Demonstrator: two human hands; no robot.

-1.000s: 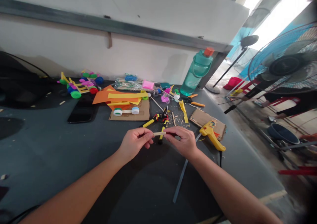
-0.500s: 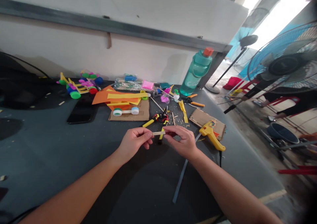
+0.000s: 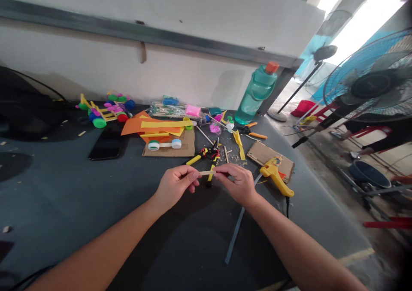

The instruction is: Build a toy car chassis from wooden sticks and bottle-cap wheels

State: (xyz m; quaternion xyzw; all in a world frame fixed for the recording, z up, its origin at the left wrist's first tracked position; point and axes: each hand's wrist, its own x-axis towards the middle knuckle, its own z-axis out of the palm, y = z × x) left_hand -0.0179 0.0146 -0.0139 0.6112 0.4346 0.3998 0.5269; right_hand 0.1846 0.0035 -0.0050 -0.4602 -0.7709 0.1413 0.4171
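Between my hands, above the dark table, a short pale wooden stick lies level; it may be two laid side by side. My left hand pinches its left end between thumb and fingers. At the other end, the fingertips and thumb of my right hand close on it. Just behind lie yellow-and-black pliers, partly hidden by the stick and my fingers. To the right rests a yellow hot glue gun with a long clear glue stick running toward me under my right forearm.
Bottle caps joined by a stick lie on cardboard beside orange and yellow paper. A phone, colourful toy cars, a teal bottle and orange-handled cutters lie farther back. A fan stands right.
My right fingertips have closed onto the stick's right end, where the thumb was a little apart before. The view has shifted very slightly; the other things stay put.
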